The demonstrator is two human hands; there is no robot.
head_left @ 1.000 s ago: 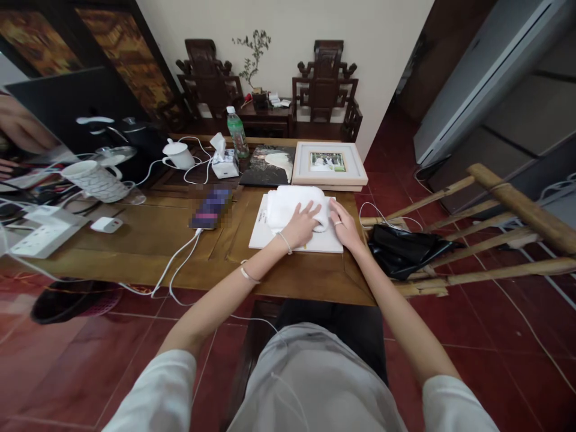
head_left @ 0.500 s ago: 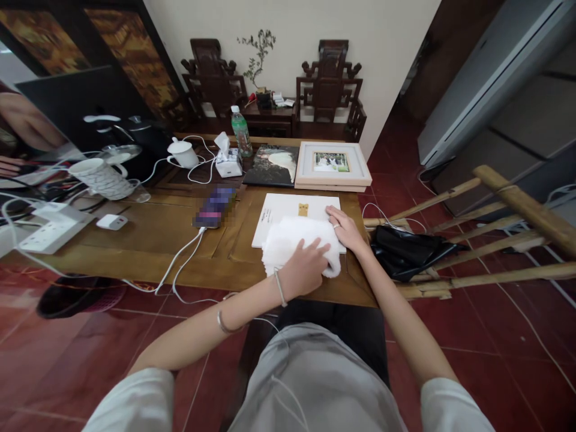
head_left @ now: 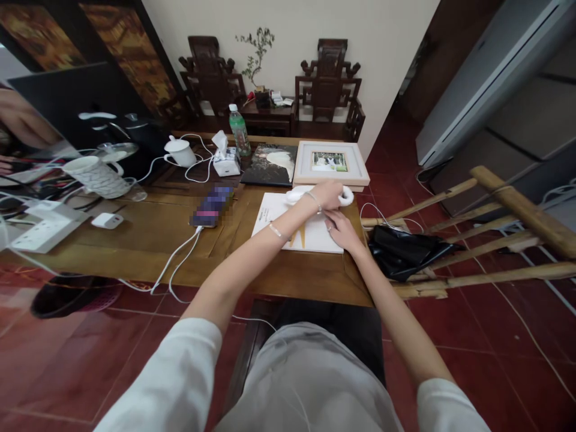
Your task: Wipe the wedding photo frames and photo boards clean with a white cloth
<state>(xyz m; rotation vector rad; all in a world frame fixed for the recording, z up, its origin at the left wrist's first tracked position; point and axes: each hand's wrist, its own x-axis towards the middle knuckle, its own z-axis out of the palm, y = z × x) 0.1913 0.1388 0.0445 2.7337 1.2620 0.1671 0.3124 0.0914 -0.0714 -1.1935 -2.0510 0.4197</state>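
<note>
A white panel with a small tan figure printed on it (head_left: 269,225) lies flat near the table's front edge. My left hand (head_left: 329,194) presses a folded white cloth (head_left: 296,194) along the panel's far edge, fingers curled over it; one end of the cloth loops out to the right of the hand. On the panel's right side rests my right hand (head_left: 344,231), its fingers laid out flat just below the left hand and a ring on one finger. My left forearm covers part of the panel and most of the tan figure.
Behind the panel lie a framed photo (head_left: 360,162) and a dark photo board (head_left: 263,168). A phone (head_left: 211,207) with a cable, a tissue box (head_left: 227,163), a bottle (head_left: 240,129), mugs and a power strip (head_left: 45,227) stand leftward. A bamboo rack (head_left: 432,285) is at right.
My left hand has slid the cloth away from me to the panel's far edge, uncovering the lower part. My right hand has moved slightly nearer to me on the panel.
</note>
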